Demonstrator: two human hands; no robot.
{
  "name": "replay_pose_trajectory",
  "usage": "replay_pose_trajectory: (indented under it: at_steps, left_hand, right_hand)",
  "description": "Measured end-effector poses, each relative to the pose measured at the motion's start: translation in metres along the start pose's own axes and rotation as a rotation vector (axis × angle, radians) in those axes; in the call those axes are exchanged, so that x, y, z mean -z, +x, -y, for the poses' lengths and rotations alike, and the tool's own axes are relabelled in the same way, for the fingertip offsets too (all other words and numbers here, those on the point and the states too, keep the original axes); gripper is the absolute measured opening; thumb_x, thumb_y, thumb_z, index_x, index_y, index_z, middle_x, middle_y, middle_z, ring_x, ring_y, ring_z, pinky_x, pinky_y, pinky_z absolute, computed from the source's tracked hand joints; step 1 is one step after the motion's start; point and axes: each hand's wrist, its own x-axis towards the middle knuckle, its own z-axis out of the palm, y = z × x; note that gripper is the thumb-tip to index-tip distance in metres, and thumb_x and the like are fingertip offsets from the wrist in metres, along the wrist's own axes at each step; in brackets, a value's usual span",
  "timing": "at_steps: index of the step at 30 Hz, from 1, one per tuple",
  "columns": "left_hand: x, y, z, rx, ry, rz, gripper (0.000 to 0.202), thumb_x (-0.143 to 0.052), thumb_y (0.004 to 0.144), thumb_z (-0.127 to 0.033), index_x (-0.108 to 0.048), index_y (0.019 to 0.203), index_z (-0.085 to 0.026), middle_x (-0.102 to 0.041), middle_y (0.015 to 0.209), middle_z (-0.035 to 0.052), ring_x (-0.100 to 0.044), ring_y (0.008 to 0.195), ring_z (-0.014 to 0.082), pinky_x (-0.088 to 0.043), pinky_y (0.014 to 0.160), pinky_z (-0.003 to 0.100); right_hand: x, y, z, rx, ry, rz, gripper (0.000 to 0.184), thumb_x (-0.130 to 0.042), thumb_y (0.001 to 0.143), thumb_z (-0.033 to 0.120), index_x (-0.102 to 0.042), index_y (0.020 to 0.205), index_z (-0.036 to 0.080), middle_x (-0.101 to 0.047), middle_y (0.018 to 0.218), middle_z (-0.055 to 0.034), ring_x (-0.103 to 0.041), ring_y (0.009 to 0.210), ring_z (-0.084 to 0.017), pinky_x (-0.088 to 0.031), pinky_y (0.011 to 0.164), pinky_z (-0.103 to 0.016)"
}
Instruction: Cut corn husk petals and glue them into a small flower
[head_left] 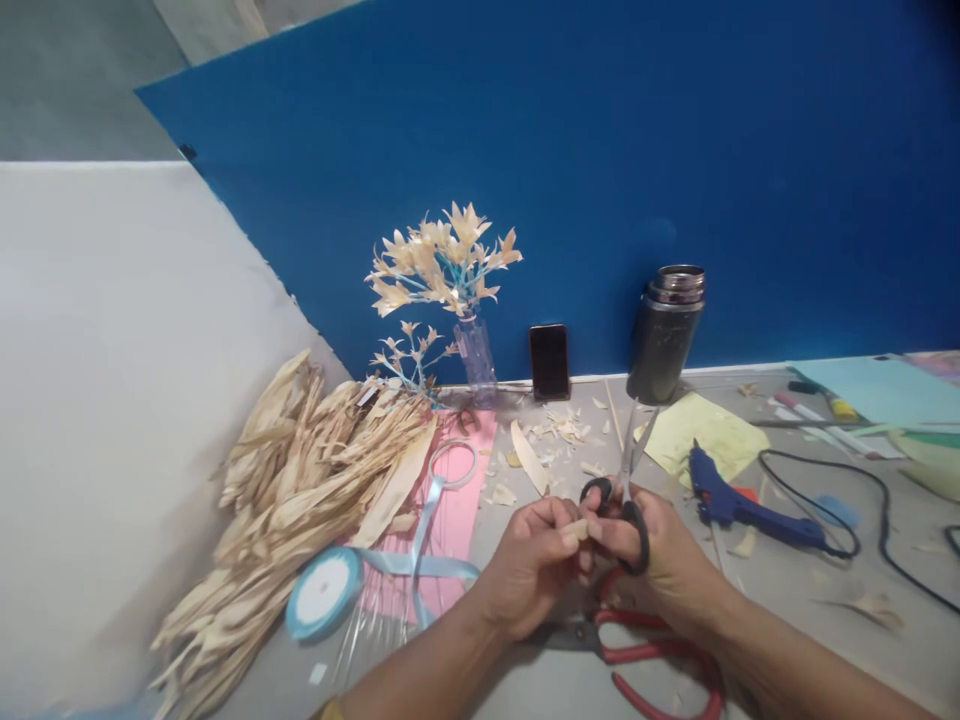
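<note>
My left hand (536, 560) pinches a small cream piece of dried husk (576, 528) between thumb and fingertips. Close against it, my right hand (645, 530) holds black-handled scissors (627, 468), their blades pointing up and slightly parted. My right fingertips also touch the husk piece. Beneath my hands lie larger red-handled scissors (660, 650), partly hidden by my wrists. A heap of dried corn husks (322, 490) rests to the left, beside a roll of light blue ribbon (325, 592) whose loose end trails across a pink sheet (474, 500).
Cream husk flowers (442, 255) stand in a clear bottle (475, 355) at the back. A phone (550, 362) and a dark flask (666, 335) stand by the blue board. A blue glue gun (750, 510) with its cord lies right, near yellow paper (701, 432). Husk scraps litter the table.
</note>
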Motion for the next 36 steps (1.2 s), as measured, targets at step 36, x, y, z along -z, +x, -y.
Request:
replay_pose_trajectory:
  at_steps: [36]
  left_hand:
    - [0.021, 0.019, -0.043, 0.017, 0.691, -0.378, 0.016, -0.073, 0.071, -0.028, -0.065, 0.069, -0.015, -0.059, 0.055, -0.0005, -0.051, 0.047, 0.0097, -0.039, 0.044, 0.020]
  right_hand:
    - [0.060, 0.024, 0.011, 0.142, -1.531, -0.025, 0.007, -0.066, 0.080, 0.026, -0.065, 0.083, 0.020, -0.072, 0.087, -0.0090, -0.065, 0.080, -0.025, -0.036, 0.065, -0.029]
